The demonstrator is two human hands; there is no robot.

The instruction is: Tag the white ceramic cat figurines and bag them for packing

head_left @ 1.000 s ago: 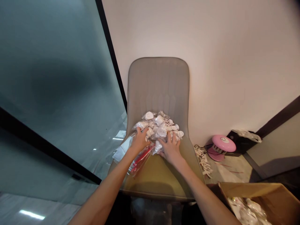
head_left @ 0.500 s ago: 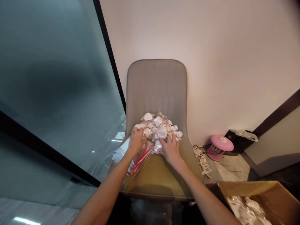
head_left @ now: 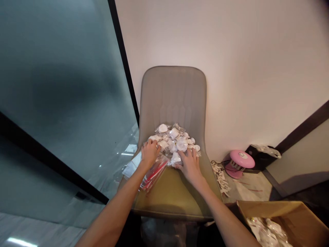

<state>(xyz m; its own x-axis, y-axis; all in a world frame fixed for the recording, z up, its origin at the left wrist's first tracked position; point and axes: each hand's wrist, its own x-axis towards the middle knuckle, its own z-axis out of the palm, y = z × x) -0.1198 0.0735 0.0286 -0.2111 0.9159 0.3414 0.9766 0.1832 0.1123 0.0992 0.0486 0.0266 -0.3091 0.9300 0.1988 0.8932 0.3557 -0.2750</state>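
A heap of round white pieces, some in clear plastic wrapping, lies at the back of the chair seat. At the heap's left side my left hand rests with its fingers spread on the pieces. My right hand touches the front right of the heap, fingers apart and bent over the wrapped pieces. Clear bags with red strips lie beside my left forearm. White sheets stick out under the left wrist at the seat's left edge. The undersides of my fingers are partly hidden.
A cardboard box holding wrapped white items stands at the lower right. Behind it on the floor are a pink round-topped device, a black box and white strips. A frosted glass panel borders the left.
The view has shifted slightly. A wrapped round piece near my right hand has moved a little to the right. Both hands stay on the heap.
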